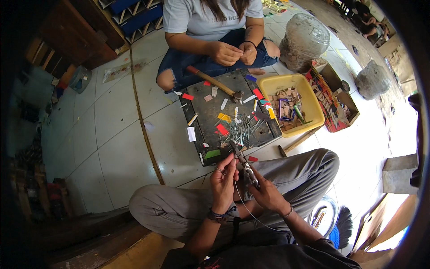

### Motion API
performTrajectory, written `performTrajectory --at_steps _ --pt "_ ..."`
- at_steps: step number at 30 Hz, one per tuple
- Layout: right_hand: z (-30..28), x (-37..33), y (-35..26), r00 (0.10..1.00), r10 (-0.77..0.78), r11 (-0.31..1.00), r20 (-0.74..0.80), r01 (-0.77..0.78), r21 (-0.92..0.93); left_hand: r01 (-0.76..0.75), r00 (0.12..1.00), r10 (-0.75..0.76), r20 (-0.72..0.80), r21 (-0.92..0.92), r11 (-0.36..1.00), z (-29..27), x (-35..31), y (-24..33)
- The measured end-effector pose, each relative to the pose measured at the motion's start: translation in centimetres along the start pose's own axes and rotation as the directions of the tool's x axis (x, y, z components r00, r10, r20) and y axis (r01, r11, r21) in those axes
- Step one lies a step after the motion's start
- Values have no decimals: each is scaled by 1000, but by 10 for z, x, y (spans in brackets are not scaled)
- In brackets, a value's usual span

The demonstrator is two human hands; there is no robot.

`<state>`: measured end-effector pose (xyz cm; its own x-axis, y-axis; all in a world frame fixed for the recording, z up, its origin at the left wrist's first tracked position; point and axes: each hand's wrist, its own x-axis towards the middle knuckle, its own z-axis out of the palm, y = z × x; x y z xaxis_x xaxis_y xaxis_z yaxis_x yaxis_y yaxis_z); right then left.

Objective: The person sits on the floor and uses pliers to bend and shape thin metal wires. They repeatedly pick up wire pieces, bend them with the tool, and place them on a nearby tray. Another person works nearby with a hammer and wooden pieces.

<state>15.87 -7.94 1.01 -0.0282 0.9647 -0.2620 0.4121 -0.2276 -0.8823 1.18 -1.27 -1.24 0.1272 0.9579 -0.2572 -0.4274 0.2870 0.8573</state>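
My right hand [268,193] is closed round the handles of metal pliers [245,167], which point up and away over my lap. Close by the pliers' jaws, my left hand [224,181] pinches a thin wire [244,205]. The wire loops down from the fingers and curves to the right over my legs. Just past the jaws stands a low black table [204,121]. On it lie a heap of short cut wires [244,132], coloured paper slips such as a green one [212,154], and a hammer [215,84] with a wooden handle.
Opposite sits a person with both hands [235,54] together. Right of the table are a yellow tub [319,117] of small wooden pieces, a cardboard box [347,105] and a second hammer [298,144] on the floor. Large plastic-wrapped bundles [304,40] stand behind.
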Motion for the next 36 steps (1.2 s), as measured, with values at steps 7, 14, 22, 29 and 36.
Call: performTrajectory --at_steps 7,14,22,29,36 --pt "-5 0 -6 996 -74 997 -42 74 -13 -22 1000 22 8 -4 1000 1 -2 1" --pt "4 -1 -6 989 -36 994 -144 21 -105 8 1000 -8 1 3 1000 2 -2 -4" --pt "8 -10 10 991 68 990 -116 -82 -117 -27 1000 27 -9 -41 999 -4 -1 -9" --pt "9 -4 14 991 56 985 -124 -75 -154 7 1000 -8 -29 -38 999 -3 -3 -7" --pt "8 7 9 983 120 973 -136 -144 -182 -28 999 26 -35 -51 998 -4 -2 -7"
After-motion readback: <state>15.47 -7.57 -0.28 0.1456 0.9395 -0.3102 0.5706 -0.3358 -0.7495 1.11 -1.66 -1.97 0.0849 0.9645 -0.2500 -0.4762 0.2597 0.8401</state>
